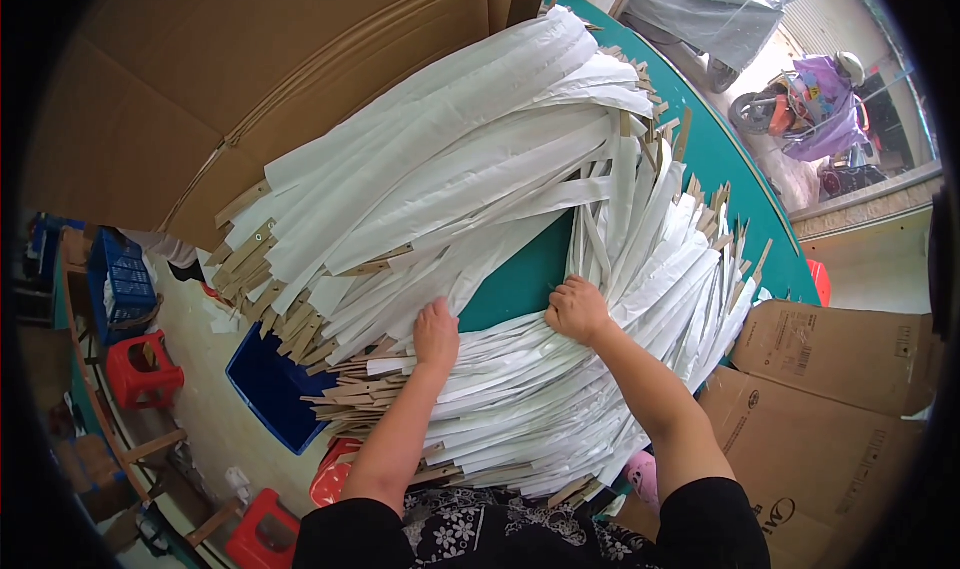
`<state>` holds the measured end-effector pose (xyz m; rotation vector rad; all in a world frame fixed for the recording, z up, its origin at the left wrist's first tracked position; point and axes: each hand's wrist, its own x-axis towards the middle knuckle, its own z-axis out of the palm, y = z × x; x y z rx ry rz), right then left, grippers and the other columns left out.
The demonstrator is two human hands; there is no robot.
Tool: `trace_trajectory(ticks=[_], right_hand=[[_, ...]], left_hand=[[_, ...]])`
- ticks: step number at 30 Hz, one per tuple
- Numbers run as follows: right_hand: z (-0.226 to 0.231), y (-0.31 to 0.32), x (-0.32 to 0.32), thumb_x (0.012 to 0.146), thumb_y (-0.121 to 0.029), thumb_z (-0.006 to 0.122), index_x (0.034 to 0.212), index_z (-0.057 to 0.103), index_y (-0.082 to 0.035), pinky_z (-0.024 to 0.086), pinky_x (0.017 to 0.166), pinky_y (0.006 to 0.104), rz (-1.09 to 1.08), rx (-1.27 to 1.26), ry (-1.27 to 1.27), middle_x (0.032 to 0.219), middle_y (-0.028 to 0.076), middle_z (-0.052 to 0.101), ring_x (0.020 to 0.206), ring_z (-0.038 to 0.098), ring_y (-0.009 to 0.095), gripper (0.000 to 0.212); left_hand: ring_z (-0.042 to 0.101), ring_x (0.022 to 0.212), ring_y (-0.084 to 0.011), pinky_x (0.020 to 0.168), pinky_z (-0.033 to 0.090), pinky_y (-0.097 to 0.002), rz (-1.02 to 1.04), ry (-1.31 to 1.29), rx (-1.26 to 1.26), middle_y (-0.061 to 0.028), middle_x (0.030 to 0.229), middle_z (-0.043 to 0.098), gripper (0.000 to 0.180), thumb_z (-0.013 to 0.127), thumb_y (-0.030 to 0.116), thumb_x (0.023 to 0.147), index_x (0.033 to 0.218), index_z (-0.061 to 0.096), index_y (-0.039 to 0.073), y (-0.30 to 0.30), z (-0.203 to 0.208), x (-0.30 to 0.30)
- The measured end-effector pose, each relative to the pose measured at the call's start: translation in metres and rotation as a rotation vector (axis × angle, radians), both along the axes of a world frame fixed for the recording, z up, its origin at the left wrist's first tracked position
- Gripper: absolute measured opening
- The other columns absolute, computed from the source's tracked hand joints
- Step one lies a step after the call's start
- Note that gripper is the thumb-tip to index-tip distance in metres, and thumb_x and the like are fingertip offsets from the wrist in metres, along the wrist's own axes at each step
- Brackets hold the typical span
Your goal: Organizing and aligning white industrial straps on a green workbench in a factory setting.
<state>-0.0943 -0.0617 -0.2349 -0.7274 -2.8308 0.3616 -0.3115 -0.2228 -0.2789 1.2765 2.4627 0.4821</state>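
Observation:
Long white strips with stiff brown end pieces lie heaped in overlapping layers on a green table. My left hand rests at the lower left edge of the bare green patch, its fingers curled on white strips. To its right, my right hand is closed round a gathered bunch of strips running up from it. A nearer layer of strips spreads under both forearms. The fingertips of both hands are partly hidden.
Large brown cardboard stands along the far left, and cardboard boxes are at the right. A dark blue bin and red stools stand on the floor at left. A scooter is beyond the table.

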Motion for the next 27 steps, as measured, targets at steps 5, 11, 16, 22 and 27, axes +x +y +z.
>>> trace_trajectory(ticks=[5,11,16,22,27], right_hand=[[-0.002,0.0,0.002,0.069,-0.018,0.055,0.053,0.057,-0.005,0.048,0.076,0.0354,0.006,0.014,0.039,0.06,0.009,0.058,0.065,0.058,0.026,0.021],[0.004,-0.001,0.0,0.071,-0.016,0.055,0.086,0.067,-0.007,0.048,0.075,0.0361,-0.02,-0.027,0.033,0.065,0.009,0.058,0.064,0.058,0.027,0.021],[0.025,0.004,-0.024,0.076,-0.015,0.057,0.117,0.062,-0.021,0.049,0.073,0.0396,-0.065,-0.095,-0.164,0.088,0.007,0.053,0.081,0.057,0.026,0.042],[0.017,0.058,-0.038,0.077,-0.018,0.057,0.074,0.068,-0.008,0.029,0.11,0.0388,0.276,0.24,-0.062,0.111,0.007,0.06,0.1,0.056,0.025,0.016],[0.014,0.051,0.011,0.082,-0.028,0.052,0.065,0.064,-0.006,0.042,0.096,0.0374,0.141,-0.072,-0.265,0.072,0.01,0.064,0.08,0.06,0.026,0.031]], left_hand=[[0.056,0.099,-0.0308,0.084,0.046,-0.0419,-0.284,0.012,-0.009,-0.01,0.1,0.059,0.027,0.066,0.008,0.077,0.103,0.059,0.009,-0.004,0.0,0.002],[0.061,0.088,-0.0274,0.073,0.05,-0.0398,-0.553,-0.21,0.111,-0.0064,0.089,0.064,0.019,0.06,0.009,0.08,0.099,0.061,0.011,-0.002,0.012,0.013],[0.062,0.088,-0.028,0.073,0.051,-0.0414,-0.733,-0.264,0.115,-0.0059,0.091,0.064,0.023,0.056,0.012,0.083,0.106,0.061,0.014,0.002,0.034,0.023],[0.064,0.087,-0.0336,0.071,0.052,-0.0437,-0.599,-0.441,0.064,-0.0108,0.093,0.068,0.018,0.056,0.018,0.089,0.107,0.059,0.014,-0.011,0.021,0.031],[0.065,0.081,-0.0367,0.07,0.052,-0.0447,-0.435,-0.537,-0.008,-0.0137,0.09,0.069,0.018,0.054,0.023,0.094,0.108,0.06,0.013,-0.032,0.029,0.027]])
